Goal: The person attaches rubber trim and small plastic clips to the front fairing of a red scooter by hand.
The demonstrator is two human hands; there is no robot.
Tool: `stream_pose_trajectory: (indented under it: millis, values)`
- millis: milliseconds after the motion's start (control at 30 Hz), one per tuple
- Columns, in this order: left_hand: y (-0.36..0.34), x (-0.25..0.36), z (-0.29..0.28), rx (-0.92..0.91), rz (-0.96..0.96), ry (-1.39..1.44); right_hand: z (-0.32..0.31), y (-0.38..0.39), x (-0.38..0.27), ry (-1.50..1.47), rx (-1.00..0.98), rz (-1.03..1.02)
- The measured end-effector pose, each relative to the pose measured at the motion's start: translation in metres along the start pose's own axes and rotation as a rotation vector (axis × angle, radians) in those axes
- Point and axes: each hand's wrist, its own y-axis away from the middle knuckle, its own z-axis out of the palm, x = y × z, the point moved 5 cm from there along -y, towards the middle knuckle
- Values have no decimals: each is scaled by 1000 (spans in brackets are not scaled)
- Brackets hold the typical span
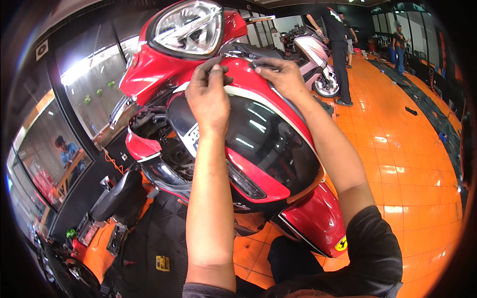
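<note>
Both my hands are over the top of a scooter's red front panel (243, 74), just below its large headlight (188, 29). My left hand (209, 92) has its fingers curled in and the thumb close to them; what they pinch, if anything, is hidden. Thumb and forefinger of my right hand (284, 78) are pressed together at the panel's right shoulder, around something small and dark that is too small to name. The fingertips of both hands look dirty. A glossy black panel (263, 141) with a pale edge lies below my wrists, and the red front mudguard (318, 218) sits lower right.
Left of the front, the scooter's side (161, 134) is open, with inner parts exposed. A black seat (118, 194) and a small yellow box (162, 263) are at lower left. Behind stands a pale scooter (313, 54) beside a person in black (336, 44). Orange tiles (392, 164) cover the floor.
</note>
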Motion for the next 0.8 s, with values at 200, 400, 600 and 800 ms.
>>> stream_pose_trajectory:
  millis: [200,400,600,800]
  values:
    - [2,0,3,-12,-13,-36,0,1,-5,26,-39,-57]
    - [3,1,6,-17,-7,-79,-1,-2,1,-2,-33,-49]
    - [3,0,7,-26,-4,-94,-1,-5,2,-68,-18,-96]
    - [1,-3,11,-81,-14,-171,-8,7,-11,-55,71,-40]
